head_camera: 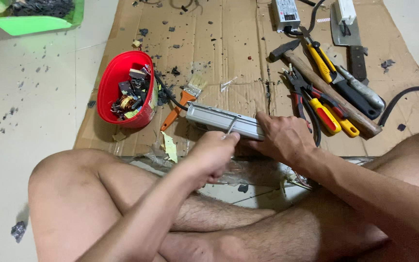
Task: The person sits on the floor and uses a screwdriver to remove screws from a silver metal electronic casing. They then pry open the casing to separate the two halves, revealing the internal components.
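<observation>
Cardboard sheet [229, 43], red bowl [110, 85] of scrap parts [132, 94], green tray [30, 24] of debris

left hand [213, 156] fisted, grip closed; right hand [282, 138] palm down, fingers curled.

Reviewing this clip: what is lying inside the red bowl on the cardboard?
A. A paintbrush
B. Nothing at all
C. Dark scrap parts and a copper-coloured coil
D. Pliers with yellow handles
C: the red bowl holds a heap of dark scrap parts with a copper-coloured coil; the paintbrush and pliers lie outside it on the cardboard.
</observation>
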